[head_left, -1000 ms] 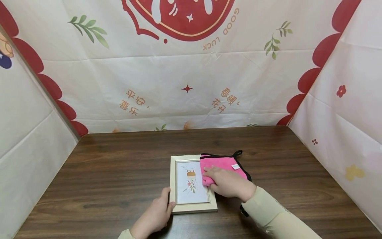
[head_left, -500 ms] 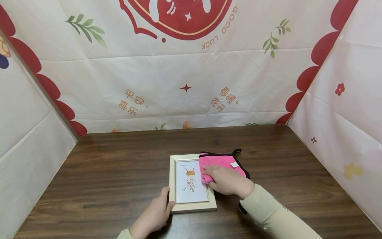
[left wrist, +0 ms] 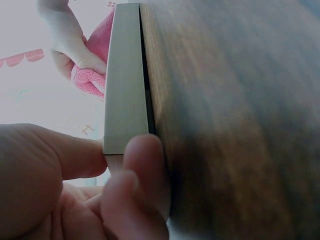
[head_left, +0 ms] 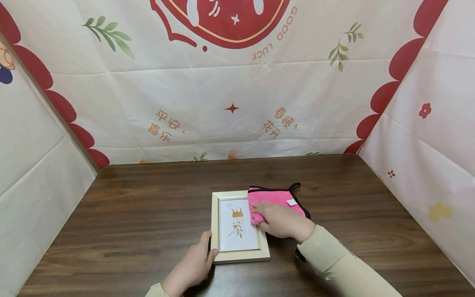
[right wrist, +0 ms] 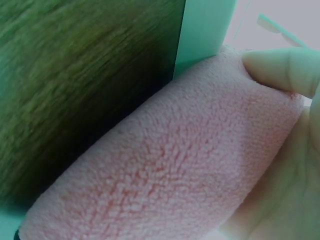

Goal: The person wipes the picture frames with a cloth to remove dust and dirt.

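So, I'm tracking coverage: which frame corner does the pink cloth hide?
The far right corner of the photo frame, under the pink cloth; the other three show, with the left hand gripping beside the near left one.

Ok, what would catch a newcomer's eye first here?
Probably the pink cloth under the right hand, covering the far right corner of the frame. Next, the big red emblem high on the backdrop; then the left hand gripping the frame's near left corner.

Printed white cloth walls (head_left: pixel 208 90) stand around 3 sides of a brown table (head_left: pixel 148 198).
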`<action>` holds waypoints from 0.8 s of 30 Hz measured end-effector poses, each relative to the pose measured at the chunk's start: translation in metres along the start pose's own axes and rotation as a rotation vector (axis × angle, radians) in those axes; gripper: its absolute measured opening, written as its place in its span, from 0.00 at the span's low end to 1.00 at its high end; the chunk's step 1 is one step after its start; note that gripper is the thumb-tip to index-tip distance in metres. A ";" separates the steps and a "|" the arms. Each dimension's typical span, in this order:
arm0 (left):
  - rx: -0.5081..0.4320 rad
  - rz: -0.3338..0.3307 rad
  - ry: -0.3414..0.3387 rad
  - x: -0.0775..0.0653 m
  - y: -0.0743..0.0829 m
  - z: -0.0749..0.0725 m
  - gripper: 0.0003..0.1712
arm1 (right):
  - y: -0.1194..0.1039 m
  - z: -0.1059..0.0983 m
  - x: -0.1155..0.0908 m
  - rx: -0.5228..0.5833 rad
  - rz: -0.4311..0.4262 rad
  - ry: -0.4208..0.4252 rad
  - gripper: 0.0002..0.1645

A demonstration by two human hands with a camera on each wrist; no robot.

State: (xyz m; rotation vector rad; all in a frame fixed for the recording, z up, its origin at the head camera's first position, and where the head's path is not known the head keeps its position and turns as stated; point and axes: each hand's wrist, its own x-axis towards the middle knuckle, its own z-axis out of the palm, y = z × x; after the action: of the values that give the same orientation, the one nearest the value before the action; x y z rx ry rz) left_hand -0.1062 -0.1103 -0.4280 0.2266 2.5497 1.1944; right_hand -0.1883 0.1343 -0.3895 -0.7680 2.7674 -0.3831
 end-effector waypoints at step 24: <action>-0.001 0.022 -0.008 0.001 -0.004 0.000 0.29 | 0.004 -0.003 0.011 0.028 0.042 0.026 0.30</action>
State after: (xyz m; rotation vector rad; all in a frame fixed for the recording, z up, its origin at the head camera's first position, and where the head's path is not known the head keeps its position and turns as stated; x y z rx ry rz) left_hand -0.1067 -0.1125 -0.4311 0.2596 2.5463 1.2003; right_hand -0.2004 0.1322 -0.3899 -0.7021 2.7916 -0.4257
